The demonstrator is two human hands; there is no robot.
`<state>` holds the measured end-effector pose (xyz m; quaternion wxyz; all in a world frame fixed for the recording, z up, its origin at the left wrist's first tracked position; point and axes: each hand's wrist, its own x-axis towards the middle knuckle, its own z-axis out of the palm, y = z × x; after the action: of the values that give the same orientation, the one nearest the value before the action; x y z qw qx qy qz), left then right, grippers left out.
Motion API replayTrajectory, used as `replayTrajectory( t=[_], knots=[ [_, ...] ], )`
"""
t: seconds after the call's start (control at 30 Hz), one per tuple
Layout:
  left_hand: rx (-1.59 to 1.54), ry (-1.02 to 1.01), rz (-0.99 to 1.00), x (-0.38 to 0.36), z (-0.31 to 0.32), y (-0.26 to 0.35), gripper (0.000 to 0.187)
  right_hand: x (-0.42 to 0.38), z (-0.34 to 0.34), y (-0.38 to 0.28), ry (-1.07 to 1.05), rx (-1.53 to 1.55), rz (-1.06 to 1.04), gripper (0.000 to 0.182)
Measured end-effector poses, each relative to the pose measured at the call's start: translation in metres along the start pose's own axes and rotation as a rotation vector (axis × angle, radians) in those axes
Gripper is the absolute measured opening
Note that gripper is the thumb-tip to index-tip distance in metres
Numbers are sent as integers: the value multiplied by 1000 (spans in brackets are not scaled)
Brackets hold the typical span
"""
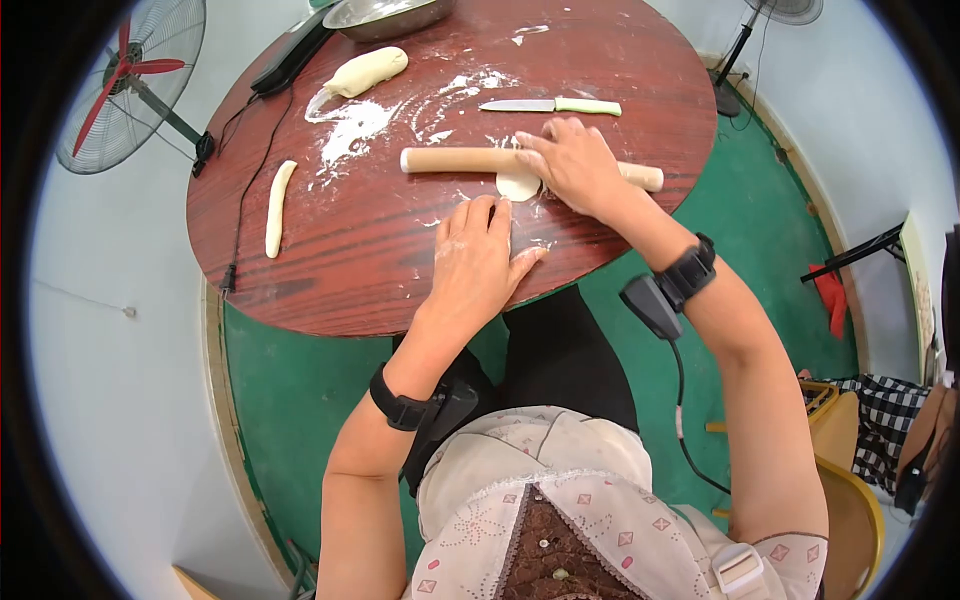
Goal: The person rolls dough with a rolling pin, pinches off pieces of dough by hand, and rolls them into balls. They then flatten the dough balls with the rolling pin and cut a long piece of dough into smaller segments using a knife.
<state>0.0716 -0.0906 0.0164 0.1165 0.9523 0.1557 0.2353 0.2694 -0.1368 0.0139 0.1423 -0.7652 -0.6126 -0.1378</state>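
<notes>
My right hand [580, 168] lies over a wooden rolling pin [455, 160], its palm on the pin and the fingers bent over the far side. Under the pin, a small round of flattened dough [518, 188] shows its near edge. My left hand [474, 252] is palm down on the table, thumb apart from the fingers, with its fingertips right at the edge of that dough round. Beyond the pin is a knife [550, 106] with a pale green handle, lying flat with its blade to the left.
On the round wooden table [350, 290], loose flour [355, 130] is spread left of centre. A dough lump [368, 72], a dough strip [280, 210], a metal bowl [388, 18] and a black case [293, 55] lie around it. A black cord [262, 170] runs down the left side.
</notes>
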Motion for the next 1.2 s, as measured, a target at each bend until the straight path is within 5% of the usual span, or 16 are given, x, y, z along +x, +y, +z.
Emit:
replayTrajectory(
  t=[0.17, 0.4, 0.53, 0.6, 0.77, 0.87, 0.9, 1.2],
  knots=[
    [57, 9, -9, -6, -1, -4, 56, -36, -5, -18, 216, 3, -196, 40],
    [51, -27, 40, 9, 3, -1, 55, -4, -2, 6, 58, -37, 45, 50],
    [136, -52, 96, 26, 8, -7, 42, -6, 1, 25, 99, -12, -202, 48],
    [163, -105, 124, 34, 7, -14, 35, -11, -5, 23, 50, 31, -138, 43],
    [409, -60, 548, 56, 5, -37, 7, -23, -10, 24, 106, 111, -28, 38],
    [570, -206, 643, 65, -2, -32, 4, -26, -11, 27, 104, 114, -40, 37],
    [565, -118, 727, 68, 0, -35, 8, -27, -12, 27, 74, 118, -16, 38],
    [333, -171, 672, 66, -45, -55, 7, -30, -19, 26, 17, 146, 29, 39]
  ],
)
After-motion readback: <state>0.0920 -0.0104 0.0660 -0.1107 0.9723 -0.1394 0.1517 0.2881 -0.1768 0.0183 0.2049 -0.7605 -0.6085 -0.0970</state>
